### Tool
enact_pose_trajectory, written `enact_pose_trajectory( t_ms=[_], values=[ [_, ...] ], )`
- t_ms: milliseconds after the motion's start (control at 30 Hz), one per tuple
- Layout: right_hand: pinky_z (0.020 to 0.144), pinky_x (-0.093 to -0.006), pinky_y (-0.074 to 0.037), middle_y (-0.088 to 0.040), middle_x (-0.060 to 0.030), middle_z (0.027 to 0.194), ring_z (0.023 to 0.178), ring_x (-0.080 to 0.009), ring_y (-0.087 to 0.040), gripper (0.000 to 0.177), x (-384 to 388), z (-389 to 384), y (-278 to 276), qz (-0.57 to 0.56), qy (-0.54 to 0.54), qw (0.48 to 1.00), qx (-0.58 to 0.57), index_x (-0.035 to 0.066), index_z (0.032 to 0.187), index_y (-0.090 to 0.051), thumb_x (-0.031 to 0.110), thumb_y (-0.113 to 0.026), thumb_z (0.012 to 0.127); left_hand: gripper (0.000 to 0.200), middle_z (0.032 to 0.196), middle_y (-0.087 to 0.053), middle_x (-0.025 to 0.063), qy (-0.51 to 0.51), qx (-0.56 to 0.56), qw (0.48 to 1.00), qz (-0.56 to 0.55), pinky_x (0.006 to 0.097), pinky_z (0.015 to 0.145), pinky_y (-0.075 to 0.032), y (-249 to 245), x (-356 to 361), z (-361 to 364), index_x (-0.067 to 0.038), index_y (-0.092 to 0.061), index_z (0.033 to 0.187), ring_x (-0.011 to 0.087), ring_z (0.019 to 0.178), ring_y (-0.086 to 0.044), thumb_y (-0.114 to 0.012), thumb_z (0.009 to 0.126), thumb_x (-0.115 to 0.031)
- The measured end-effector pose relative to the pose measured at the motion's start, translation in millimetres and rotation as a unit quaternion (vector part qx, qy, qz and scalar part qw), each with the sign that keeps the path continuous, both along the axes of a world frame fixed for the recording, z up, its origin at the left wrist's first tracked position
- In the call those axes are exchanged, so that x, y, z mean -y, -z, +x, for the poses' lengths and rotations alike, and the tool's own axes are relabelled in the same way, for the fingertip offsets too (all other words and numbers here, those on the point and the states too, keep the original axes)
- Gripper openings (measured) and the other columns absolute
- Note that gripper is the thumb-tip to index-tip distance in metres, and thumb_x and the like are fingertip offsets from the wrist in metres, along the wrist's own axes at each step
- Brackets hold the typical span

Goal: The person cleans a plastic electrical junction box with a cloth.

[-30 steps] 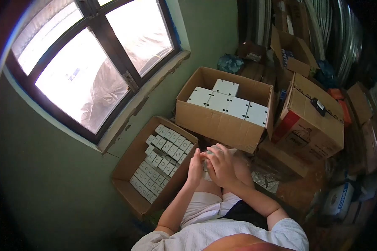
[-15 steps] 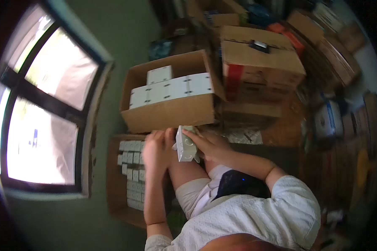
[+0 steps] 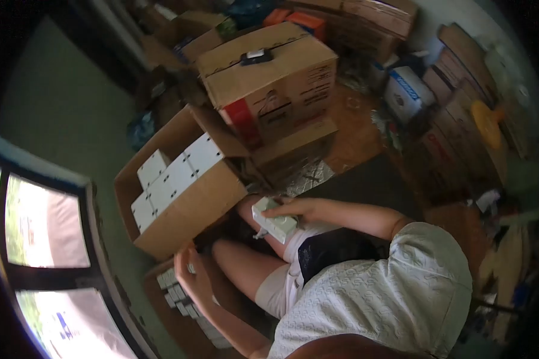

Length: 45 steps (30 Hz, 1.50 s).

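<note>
My right hand (image 3: 293, 208) grips a white plastic electrical box (image 3: 276, 224) with round knockout marks, above my thigh. Some of its lower edge is blurred. To the left, my left hand (image 3: 189, 272) hangs over the near end of a low carton (image 3: 161, 302) packed with rows of small white boxes (image 3: 176, 293). Its fingers are curled, and a small white patch shows between them; I cannot make out what it is.
An open carton (image 3: 191, 206) with larger white boxes (image 3: 175, 179) stands ahead on the left. Behind it is a big closed carton (image 3: 281, 78) with a dark object (image 3: 256, 56) on top. More cartons (image 3: 455, 143) are piled at the right. A window (image 3: 48, 221) is at the left.
My left hand has moved away from the electrical box, over to the low carton. My right hand still holds the electrical box. The view has turned to the right.
</note>
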State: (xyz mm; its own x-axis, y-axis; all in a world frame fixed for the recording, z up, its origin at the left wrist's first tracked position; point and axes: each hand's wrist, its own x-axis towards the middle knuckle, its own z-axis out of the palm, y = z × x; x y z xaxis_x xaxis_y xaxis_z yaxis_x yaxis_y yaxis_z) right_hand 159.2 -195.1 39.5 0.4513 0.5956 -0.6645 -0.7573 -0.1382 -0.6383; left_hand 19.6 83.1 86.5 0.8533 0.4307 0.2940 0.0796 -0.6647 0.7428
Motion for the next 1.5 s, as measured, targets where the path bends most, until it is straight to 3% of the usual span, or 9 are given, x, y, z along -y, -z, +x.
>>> enact_pose_trajectory(
  t_ms=[267,333,433,700,833,1000,1200,1233,1500],
  values=[
    [0.099,-0.0333,-0.042,-0.061,-0.009,0.127,0.118,-0.0222,-0.056,0.062,-51.4,-4.3,31.1,0.128,-0.04,0.989,0.067,0.011,0.133,-0.057,0.054,-0.065,0.089,0.066,0.149,-0.039,0.0125,0.04,-0.035,0.855,-0.517,0.0441,0.102,-0.045,133.8,83.7,-13.1,-0.008,-0.029,0.151,0.0294,0.13,-0.047,-0.046,0.102,-0.048],
    [0.094,-0.0368,-0.045,-0.065,-0.017,0.12,0.114,-0.0258,-0.06,0.059,-64.8,-18.9,15.3,-0.02,-0.088,0.916,0.391,0.002,0.125,-0.062,0.052,-0.059,0.094,0.067,0.146,-0.043,0.0119,-0.077,-0.081,0.763,-0.637,0.0487,0.1,-0.047,89.6,106.9,-5.3,-0.009,-0.032,0.15,0.0294,0.128,-0.049,-0.046,0.1,-0.052],
    [0.086,-0.0351,-0.049,-0.067,-0.0154,0.11,0.102,-0.0218,-0.062,0.049,-81.3,-38.0,87.3,-0.064,-0.029,0.952,0.299,0.001,0.121,-0.062,0.045,-0.052,0.099,0.067,0.141,-0.048,0.0131,-0.05,-0.03,0.718,-0.694,0.0409,0.104,-0.043,104.6,95.3,-0.3,-0.003,-0.034,0.147,0.0263,0.126,-0.051,-0.049,0.1,-0.048],
    [0.073,-0.0417,-0.05,-0.066,-0.0253,0.091,0.078,-0.0315,-0.065,0.06,-70.4,-67.2,30.5,-0.163,0.082,0.828,0.53,-0.005,0.107,-0.06,0.049,-0.035,0.104,0.054,0.136,-0.05,0.0094,0.044,-0.004,0.788,-0.613,0.0381,0.097,-0.048,103.6,88.7,18.8,-0.012,-0.033,0.147,0.0247,0.119,-0.055,-0.052,0.099,-0.027],
    [0.104,-0.0378,-0.04,-0.053,-0.0253,0.134,0.124,-0.0288,-0.053,0.064,-65.6,-106.9,-12.4,-0.063,0.091,0.85,0.515,-0.007,0.141,-0.039,0.045,-0.029,0.106,0.045,0.132,-0.051,0.0132,0.103,0.011,0.858,-0.503,0.0367,0.099,-0.043,109.2,81.6,20.7,-0.007,-0.034,0.145,0.0226,0.116,-0.053,-0.044,0.102,-0.018],
    [0.122,-0.0341,0.002,0.006,-0.0186,0.163,0.15,-0.0284,0.009,0.065,-50.6,-95.2,0.0,0.093,0.028,0.903,0.418,-0.005,0.153,-0.002,0.034,-0.026,0.107,0.042,0.127,-0.054,0.0152,0.089,0.055,0.901,-0.421,0.035,0.097,-0.043,110.4,87.2,24.0,-0.001,-0.036,0.141,0.0234,0.111,-0.054,-0.042,0.102,-0.018],
    [0.118,-0.0356,-0.021,-0.019,-0.0259,0.158,0.146,-0.0295,-0.025,0.075,-35.3,-54.8,20.7,0.015,-0.07,0.78,0.622,0.006,0.156,0.005,0.014,-0.044,0.101,0.054,0.126,-0.056,0.0241,0.054,-0.003,0.962,-0.269,0.0412,0.095,-0.045,57.7,112.7,7.2,-0.008,-0.023,0.148,0.0316,0.11,-0.059,-0.044,0.1,-0.022],
    [0.113,-0.0372,-0.031,-0.04,-0.0174,0.149,0.139,-0.0252,-0.037,0.062,-27.1,-50.9,7.8,-0.142,-0.073,0.727,0.668,0.002,0.151,-0.03,0.01,-0.054,0.094,0.057,0.118,-0.06,0.029,0.028,-0.038,0.967,-0.249,0.0435,0.088,-0.048,47.4,120.6,7.6,-0.01,-0.021,0.147,0.0366,0.103,-0.064,-0.048,0.1,-0.028],
    [0.08,-0.0419,-0.052,-0.066,-0.0195,0.094,0.092,-0.0359,-0.066,0.033,1.7,-9.3,23.7,-0.065,0.062,0.774,0.626,0.003,0.112,-0.065,0.025,-0.065,0.089,0.051,0.111,-0.061,0.0234,0.047,-0.073,0.991,-0.103,0.0439,0.079,-0.051,51.3,150.5,38.0,-0.002,-0.047,0.128,0.0371,0.097,-0.064,-0.061,0.095,-0.039]
  ],
)
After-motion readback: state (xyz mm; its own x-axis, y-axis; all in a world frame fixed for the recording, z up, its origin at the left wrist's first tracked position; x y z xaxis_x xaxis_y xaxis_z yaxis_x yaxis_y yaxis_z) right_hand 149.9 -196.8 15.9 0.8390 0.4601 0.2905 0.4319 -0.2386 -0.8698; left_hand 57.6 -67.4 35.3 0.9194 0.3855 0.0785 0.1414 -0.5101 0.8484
